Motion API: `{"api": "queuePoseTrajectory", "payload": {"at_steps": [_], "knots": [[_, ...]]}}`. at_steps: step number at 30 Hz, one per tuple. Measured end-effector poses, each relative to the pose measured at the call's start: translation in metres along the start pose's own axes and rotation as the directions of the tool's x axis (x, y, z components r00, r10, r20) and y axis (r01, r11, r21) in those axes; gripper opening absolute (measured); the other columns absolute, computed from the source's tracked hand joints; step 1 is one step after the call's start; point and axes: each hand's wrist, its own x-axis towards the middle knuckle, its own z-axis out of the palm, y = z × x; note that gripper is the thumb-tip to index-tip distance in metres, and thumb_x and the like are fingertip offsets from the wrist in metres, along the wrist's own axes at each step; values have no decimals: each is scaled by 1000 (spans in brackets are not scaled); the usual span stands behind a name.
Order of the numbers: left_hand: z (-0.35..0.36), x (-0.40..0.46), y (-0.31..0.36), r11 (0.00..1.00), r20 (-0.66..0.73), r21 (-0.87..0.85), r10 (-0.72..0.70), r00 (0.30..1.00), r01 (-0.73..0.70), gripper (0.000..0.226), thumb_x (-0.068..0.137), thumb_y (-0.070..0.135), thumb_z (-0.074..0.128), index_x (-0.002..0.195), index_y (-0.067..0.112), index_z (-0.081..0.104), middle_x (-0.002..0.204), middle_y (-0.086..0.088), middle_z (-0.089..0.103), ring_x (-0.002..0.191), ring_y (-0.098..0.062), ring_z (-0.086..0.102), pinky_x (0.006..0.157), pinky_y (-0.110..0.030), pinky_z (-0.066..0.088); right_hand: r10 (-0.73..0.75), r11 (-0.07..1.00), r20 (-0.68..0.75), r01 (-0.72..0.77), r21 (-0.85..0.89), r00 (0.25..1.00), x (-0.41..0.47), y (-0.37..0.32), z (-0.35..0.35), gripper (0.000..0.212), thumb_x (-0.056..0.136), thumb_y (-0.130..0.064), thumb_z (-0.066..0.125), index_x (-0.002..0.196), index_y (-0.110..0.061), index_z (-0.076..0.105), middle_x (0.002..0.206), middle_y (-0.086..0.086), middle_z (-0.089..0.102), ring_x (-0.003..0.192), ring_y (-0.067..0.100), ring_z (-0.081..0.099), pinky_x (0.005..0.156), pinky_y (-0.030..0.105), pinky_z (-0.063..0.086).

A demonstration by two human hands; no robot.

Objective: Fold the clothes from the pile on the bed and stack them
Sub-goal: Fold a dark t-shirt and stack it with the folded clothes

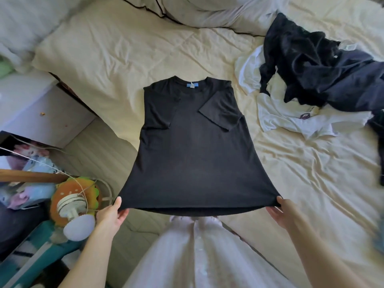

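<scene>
Left hand: the left hand (113, 213) pinches the near left corner of the hem, thumb on top of the cloth and fingers curled beneath it.
Right hand: the right hand (279, 213) pinches the near right corner of the same hem, thumb on top of the cloth.
Garment: a black short-sleeved cotton T-shirt (195, 146) stretches away from both hands across the bed, hem pulled taut between them, collar at the far end with a blue neck label (191, 85) showing.
Sleeves: both sleeves lie folded inward over the chest.
Bed: a cream, wrinkled bed sheet (124, 65) lies under the shirt, beyond and to either side of the hands.
Pile: a heap of dark navy and white unfolded clothes (315, 80) sits far ahead and to the right of the right hand, well apart from the shirt.
Bedding: a grey duvet with black piping (207, 13) lies bunched at the far edge of the bed.
Beside the left hand: an orange and green plush-trimmed round fan (72, 202) sits just left of it, off the bed.
</scene>
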Motion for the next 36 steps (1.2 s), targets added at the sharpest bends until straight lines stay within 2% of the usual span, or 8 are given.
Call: {"api": "queuePoseTrajectory", "payload": {"at_steps": [10,14,17,20,23,29,32,36], "knots": [[-2,-1,28,985,108,-122,-108,988,122,28,100,6,40,125,-5,45,145,-13,39,131,-25,41,93,-31,42,-27,994,11,26,105,1000,-12,-25,-4,34,93,-3,55,125,6,49,100,9,62,66,17,66,48,18,54],[12,-10,42,967,123,-230,-82,989,109,39,100,2,37,139,-2,34,145,-11,38,131,-27,40,95,-31,43,-144,979,14,141,146,989,-18,-46,12,36,91,3,56,125,8,46,114,19,58,80,21,63,53,20,55],[34,-17,65,968,157,-243,-26,987,64,35,98,7,45,131,-3,42,138,-11,45,127,-24,45,92,-27,46,-218,964,-17,218,152,976,-31,-68,34,10,86,5,61,95,3,56,98,18,61,71,21,64,56,22,56],[60,-22,97,975,164,-224,43,985,-5,12,93,9,55,100,-1,52,117,-12,56,102,-21,59,71,-23,54,-340,931,-68,346,119,938,-41,-91,62,20,82,8,64,73,-5,52,83,11,59,77,24,64,61,25,57],[89,-21,128,966,156,-245,118,981,-77,11,89,5,61,94,1,53,105,-15,60,86,-22,62,50,-22,54,-375,914,-66,380,142,925,-47,-113,94,17,81,5,68,75,-3,53,93,16,61,85,25,65,69,28,57],[155,-12,178,942,107,-260,246,963,-212,12,82,-1,68,86,0,56,92,-16,63,82,-24,66,57,-26,56,-303,922,18,288,258,953,-35,-160,160,13,89,-4,62,95,1,52,111,12,63,82,13,65,75,21,55],[181,1,198,935,120,-250,289,950,-253,16,84,0,66,98,-1,58,91,-13,63,82,-22,65,59,-25,56,-288,933,44,270,236,957,-21,-178,192,37,91,-8,61,124,3,50,119,9,62,82,8,65,63,16,55],[210,21,222,931,124,-202,332,935,-304,14,85,2,65,98,1,59,92,-10,64,83,-19,66,61,-25,57,-279,936,69,255,242,958,-7,-199,232,30,92,-11,59,120,-1,53,119,3,62,82,5,64,63,14,54]]}}
